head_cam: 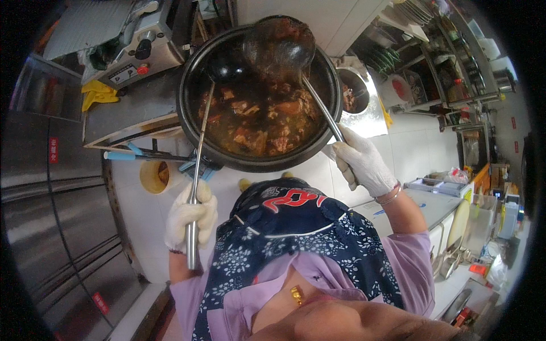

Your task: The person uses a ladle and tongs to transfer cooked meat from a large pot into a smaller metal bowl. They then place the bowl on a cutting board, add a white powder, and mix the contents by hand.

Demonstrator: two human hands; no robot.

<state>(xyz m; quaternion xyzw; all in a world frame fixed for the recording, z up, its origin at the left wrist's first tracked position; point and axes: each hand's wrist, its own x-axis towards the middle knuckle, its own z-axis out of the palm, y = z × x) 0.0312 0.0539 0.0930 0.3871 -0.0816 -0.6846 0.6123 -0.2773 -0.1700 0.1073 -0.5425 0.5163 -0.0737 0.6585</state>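
A wide black pot (258, 163) holds dark broth with chunks of bone-in meat (251, 140). My left hand (190, 217), in a white knit glove, grips the metal handle of a long ladle (199, 155). That ladle's dark bowl (226, 68) sits low at the pot's far left. In the same kind of glove, my right hand (363, 161) holds the handle of a large round skimmer (277, 53). The skimmer's bowl is over the far part of the pot and looks blurred. Reddish-brown food shows at its far edge.
To the left is a steel machine (128, 70) with a red button, beside a yellow cloth or glove (99, 93). A yellowish bucket (154, 177) stands below. Right of the pot, a round container (353, 91) holds meat pieces. Shelves (443, 64) line the right side.
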